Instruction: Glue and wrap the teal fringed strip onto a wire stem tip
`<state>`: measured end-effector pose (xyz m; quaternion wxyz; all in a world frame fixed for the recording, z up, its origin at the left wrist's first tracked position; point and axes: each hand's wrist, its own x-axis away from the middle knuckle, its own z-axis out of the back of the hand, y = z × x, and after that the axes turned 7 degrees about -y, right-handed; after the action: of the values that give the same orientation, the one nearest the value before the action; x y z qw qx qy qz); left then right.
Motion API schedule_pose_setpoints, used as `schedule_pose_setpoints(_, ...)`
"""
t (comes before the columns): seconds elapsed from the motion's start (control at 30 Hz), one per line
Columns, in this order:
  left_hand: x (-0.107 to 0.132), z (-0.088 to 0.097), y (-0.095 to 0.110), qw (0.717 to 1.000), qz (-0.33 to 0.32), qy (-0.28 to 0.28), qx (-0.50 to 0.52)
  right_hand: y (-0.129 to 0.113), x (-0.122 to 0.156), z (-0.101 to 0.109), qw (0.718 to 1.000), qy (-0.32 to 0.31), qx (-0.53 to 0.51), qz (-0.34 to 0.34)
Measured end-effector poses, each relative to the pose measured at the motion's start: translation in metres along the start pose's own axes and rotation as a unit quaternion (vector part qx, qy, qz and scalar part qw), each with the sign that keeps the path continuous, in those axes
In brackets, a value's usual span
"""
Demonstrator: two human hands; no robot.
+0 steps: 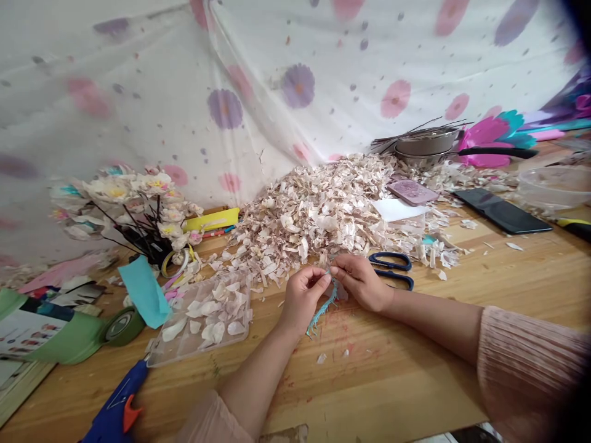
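My left hand (302, 294) and my right hand (360, 280) meet over the wooden table (415, 357), both pinching a thin teal fringed strip (322, 311) that hangs down between them. The fingers of each hand are closed on its upper end. Just behind my hands lies a big heap of pale dried petals (323, 212). Blue-handled scissors (392, 269) lie right beside my right hand.
A clear tray of petals (203, 320) sits left of my hands, with a blue glue gun (115, 409), green tape roll (122, 325), teal paper (143, 290) and a flower bouquet (133, 203). A black phone (501, 211), steel pots (425, 147) and a plastic bowl (554, 187) are at the right.
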<state>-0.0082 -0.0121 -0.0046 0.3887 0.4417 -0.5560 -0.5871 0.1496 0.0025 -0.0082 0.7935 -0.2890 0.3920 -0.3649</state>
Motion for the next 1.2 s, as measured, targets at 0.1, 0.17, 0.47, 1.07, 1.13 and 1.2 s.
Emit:
schedule_pose_setpoints(0.1, 0.0005, 0.0000, -0.0001, 1.000, 0.000, 0.005, 0.006, -0.0003, -0.0016, -0.0007, 1.000, 0.005, 0.029, -0.004)
schedule_pose_setpoints(0.17, 0.0005, 0.0001, 0.0001, 1.000, -0.003, 0.009, 0.013, -0.0003, -0.0019, -0.0014, 0.999, 0.006, 0.037, -0.012)
schedule_pose_setpoints(0.47, -0.0003, 0.0003, -0.0004, 0.999, 0.009, 0.031, 0.044, 0.0011, 0.0010, -0.0013, 0.995, -0.005, -0.096, -0.041)
schedule_pose_setpoints(1.07, -0.0019, 0.0008, -0.0048, 0.995, 0.028, 0.041, 0.091, -0.0015, 0.0011, -0.0008, 0.986, -0.014, -0.154, -0.058)
schedule_pose_setpoints(1.13, -0.0018, 0.0006, -0.0044, 0.995, 0.024, 0.037, 0.093, -0.0009, 0.0015, -0.0007, 0.987, -0.009, -0.149, -0.054)
schedule_pose_setpoints(1.2, -0.0016, 0.0003, -0.0039, 0.996, 0.021, 0.031, 0.086, -0.0011, 0.0016, -0.0002, 0.990, 0.008, -0.132, -0.043)
